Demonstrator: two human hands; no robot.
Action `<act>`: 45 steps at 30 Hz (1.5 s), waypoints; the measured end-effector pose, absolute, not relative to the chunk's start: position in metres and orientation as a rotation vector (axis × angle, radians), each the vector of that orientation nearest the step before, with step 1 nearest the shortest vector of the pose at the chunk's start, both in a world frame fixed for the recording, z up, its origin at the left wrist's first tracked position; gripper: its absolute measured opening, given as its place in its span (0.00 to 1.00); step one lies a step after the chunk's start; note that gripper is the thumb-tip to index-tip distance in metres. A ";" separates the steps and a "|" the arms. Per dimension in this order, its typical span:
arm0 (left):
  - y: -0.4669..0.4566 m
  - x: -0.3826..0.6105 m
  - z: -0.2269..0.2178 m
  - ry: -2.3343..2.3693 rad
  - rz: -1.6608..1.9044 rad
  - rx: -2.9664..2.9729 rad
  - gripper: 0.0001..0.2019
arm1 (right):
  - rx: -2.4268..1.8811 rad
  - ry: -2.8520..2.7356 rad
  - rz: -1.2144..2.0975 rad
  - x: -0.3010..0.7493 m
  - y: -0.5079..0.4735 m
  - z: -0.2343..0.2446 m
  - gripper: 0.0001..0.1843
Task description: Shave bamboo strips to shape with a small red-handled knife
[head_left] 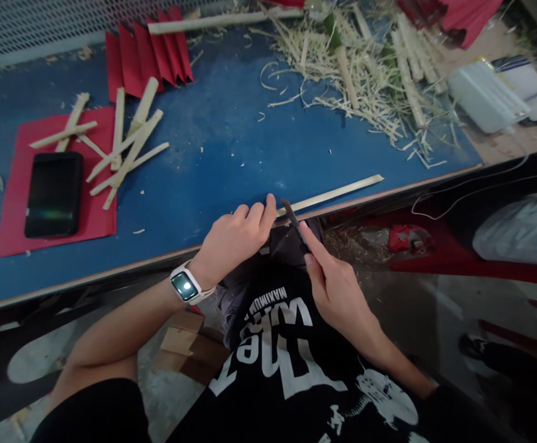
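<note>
A long pale strip of bamboo or wood point(342, 190) lies along the front edge of the blue table, slanting up to the right. My left hand point(243, 232) is closed over the strip's left end, fingers curled at the table edge. In my right hand point(335, 286) is a knife point(292, 216) with a dark handle, thumb and forefinger along it. Its blade crosses the strip just right of my left fingers, touching it or just above; I cannot tell which. The strip's left tip is hidden under my left hand.
Shavings point(365, 92) are heaped at the back right, with thicker pale sticks point(409, 80) beside them. Several cut strips point(132, 144) lie at left, near a black phone-like device point(53, 194) on red paper point(10, 212). Folded red paper point(146, 55) stands behind. A white box point(487, 95) sits far right.
</note>
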State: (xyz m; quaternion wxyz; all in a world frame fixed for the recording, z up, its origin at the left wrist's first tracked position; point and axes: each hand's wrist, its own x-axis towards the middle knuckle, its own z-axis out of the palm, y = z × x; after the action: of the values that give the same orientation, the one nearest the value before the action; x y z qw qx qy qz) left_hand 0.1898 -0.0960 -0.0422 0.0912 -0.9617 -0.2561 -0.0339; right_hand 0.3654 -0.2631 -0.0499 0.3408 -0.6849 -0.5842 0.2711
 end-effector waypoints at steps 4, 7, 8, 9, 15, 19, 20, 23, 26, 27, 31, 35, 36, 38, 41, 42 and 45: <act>-0.096 0.188 -0.048 -0.739 -0.111 -2.848 0.26 | -1.832 -1.571 0.693 0.364 -0.262 -0.047 0.35; -0.094 0.188 -0.050 -0.712 -0.139 -2.832 0.23 | -1.877 -1.604 0.665 0.364 -0.259 -0.042 0.35; -0.094 0.188 -0.051 -0.704 -0.143 -2.827 0.22 | -1.887 -1.611 0.660 0.364 -0.258 -0.040 0.35; -0.093 0.188 -0.050 -0.691 -0.142 -2.821 0.22 | -1.892 -1.620 0.661 0.365 -0.256 -0.037 0.35; -0.092 0.189 -0.047 -0.666 -0.100 -2.805 0.22 | -1.910 -1.664 0.705 0.370 -0.251 -0.020 0.36; -0.092 0.188 -0.048 -0.693 -0.121 -2.839 0.22 | -1.918 -1.686 0.714 0.372 -0.245 -0.012 0.36; -0.092 0.188 -0.048 -0.700 -0.131 -2.853 0.22 | -1.920 -1.690 0.714 0.372 -0.243 -0.012 0.36; -0.092 0.189 -0.047 -0.747 -0.162 -2.880 0.21 | -1.927 -1.706 0.708 0.372 -0.237 -0.011 0.36; -0.093 0.190 -0.044 -0.774 -0.159 -2.846 0.21 | -1.939 -1.721 0.699 0.370 -0.239 -0.012 0.37; -0.094 0.191 -0.044 -0.758 -0.144 -2.824 0.21 | -1.946 -1.723 0.691 0.370 -0.242 -0.012 0.37; -0.095 0.192 -0.042 -0.667 -0.072 -2.731 0.23 | -1.969 -1.743 0.659 0.370 -0.259 -0.010 0.36; -0.095 0.191 -0.044 -0.650 -0.072 -2.730 0.22 | -2.007 -1.799 0.630 0.372 -0.266 -0.003 0.36; -0.094 0.190 -0.046 -0.653 -0.081 -2.748 0.21 | -2.022 -1.814 0.618 0.373 -0.264 -0.001 0.36; -0.093 0.189 -0.048 -0.660 -0.102 -2.788 0.20 | -2.054 -1.844 0.579 0.373 -0.256 0.002 0.35; -0.091 0.188 -0.049 -0.650 -0.114 -2.796 0.20 | -2.106 -1.898 0.518 0.370 -0.242 0.007 0.35; -0.091 0.189 -0.049 -0.645 -0.112 -2.785 0.20 | -2.135 -1.922 0.503 0.368 -0.238 0.010 0.36; -0.093 0.191 -0.046 -0.642 -0.088 -2.744 0.20 | -2.286 -2.023 0.516 0.360 -0.234 0.021 0.38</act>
State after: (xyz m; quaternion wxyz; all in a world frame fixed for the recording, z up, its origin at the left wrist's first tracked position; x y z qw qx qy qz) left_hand 0.1910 -0.0927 -0.0463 0.1605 -0.9606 -0.2246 -0.0309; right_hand 0.3604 -0.2338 0.0205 0.0227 -0.7383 -0.6532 0.1665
